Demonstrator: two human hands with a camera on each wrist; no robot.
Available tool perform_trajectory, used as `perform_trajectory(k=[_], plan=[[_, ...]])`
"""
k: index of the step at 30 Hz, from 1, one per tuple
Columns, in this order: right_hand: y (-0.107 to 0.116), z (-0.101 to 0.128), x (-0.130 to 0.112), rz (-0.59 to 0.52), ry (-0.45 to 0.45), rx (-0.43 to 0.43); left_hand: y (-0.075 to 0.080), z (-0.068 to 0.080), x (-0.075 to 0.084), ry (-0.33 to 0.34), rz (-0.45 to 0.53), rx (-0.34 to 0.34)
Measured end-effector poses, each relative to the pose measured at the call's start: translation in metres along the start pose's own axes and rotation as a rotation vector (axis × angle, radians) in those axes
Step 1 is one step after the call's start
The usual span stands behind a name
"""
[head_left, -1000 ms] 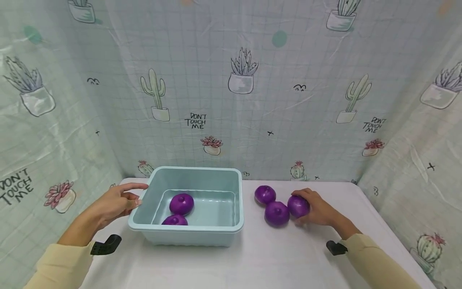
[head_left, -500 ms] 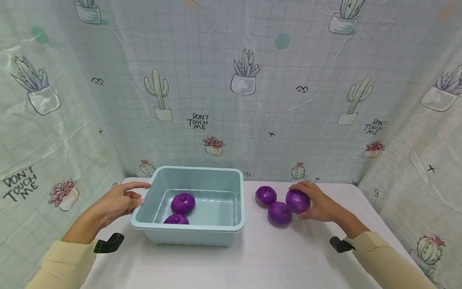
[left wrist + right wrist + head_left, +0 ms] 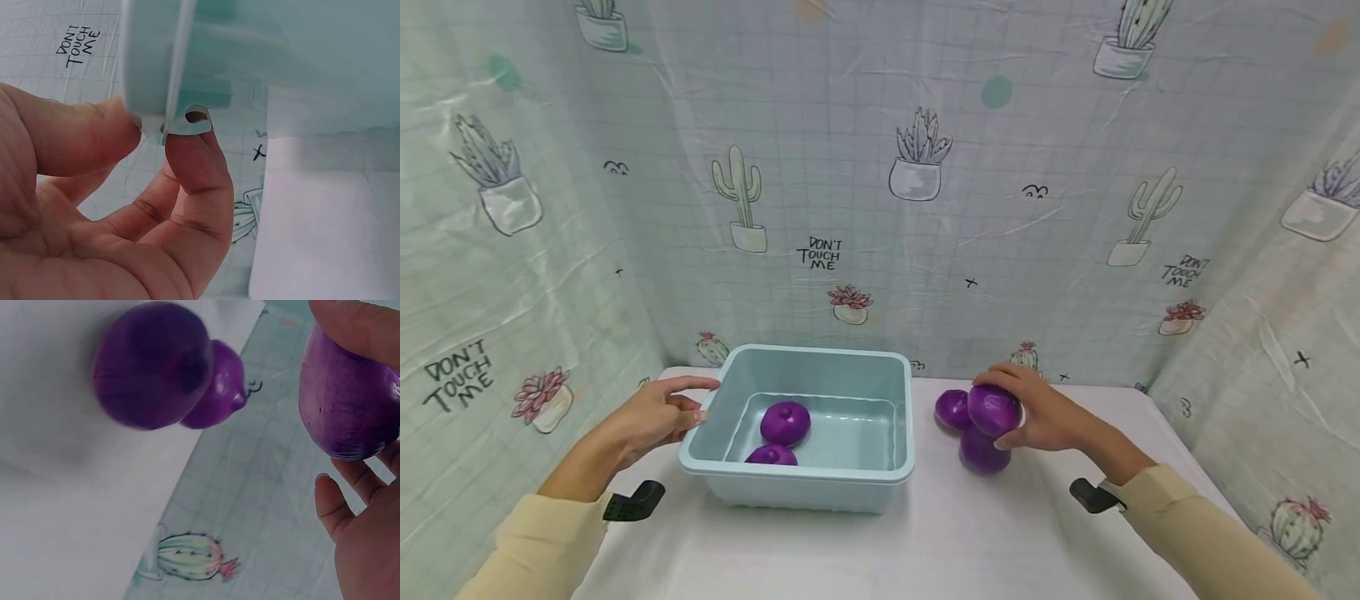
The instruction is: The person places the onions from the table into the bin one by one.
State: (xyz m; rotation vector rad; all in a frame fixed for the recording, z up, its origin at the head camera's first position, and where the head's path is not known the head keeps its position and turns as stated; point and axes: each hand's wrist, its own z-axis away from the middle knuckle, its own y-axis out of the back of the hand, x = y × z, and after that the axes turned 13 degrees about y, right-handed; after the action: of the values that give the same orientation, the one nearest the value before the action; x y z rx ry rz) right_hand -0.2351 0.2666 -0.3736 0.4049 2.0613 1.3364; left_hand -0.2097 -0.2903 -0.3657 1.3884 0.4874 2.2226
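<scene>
Your right hand (image 3: 1037, 412) grasps a purple onion (image 3: 992, 409), lifted clear of the tabletop (image 3: 925, 542), right of centre frame. Your left hand (image 3: 651, 417) pinches the blue tub's rim (image 3: 696, 433) at lower left.

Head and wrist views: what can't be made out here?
- Front onion in bin: head view, lower half behind the bin wall.
- Table onion: partly behind held onion and right hand.
- Left hand: left wrist view, bin rim hides fingertips.
</scene>
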Motion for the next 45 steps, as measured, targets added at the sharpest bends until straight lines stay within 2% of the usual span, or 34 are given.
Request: perform_trajectory(k=[11, 23, 33, 42, 45], plan=[[0.002, -0.041, -0.028, -0.042, 0.06, -0.054, 0.0, 0.0, 0.0, 0.009, 0.03, -0.01], [-0.003, -0.079, -0.04, -0.039, 0.167, -0.088, 0.001, -0.002, 0.0, -0.01, 0.03, -0.016], [-0.005, -0.11, -0.057, -0.063, 0.231, -0.123, 0.003, -0.002, 0.0, -0.001, 0.054, -0.024], [-0.02, -0.134, -0.071, -0.023, 0.246, -0.184, 0.003, 0.001, 0.0, 0.001, 0.075, -0.038], [-0.026, -0.141, -0.074, -0.02, 0.251, -0.2, 0.003, 0.0, 0.0, -0.003, 0.11, -0.06]])
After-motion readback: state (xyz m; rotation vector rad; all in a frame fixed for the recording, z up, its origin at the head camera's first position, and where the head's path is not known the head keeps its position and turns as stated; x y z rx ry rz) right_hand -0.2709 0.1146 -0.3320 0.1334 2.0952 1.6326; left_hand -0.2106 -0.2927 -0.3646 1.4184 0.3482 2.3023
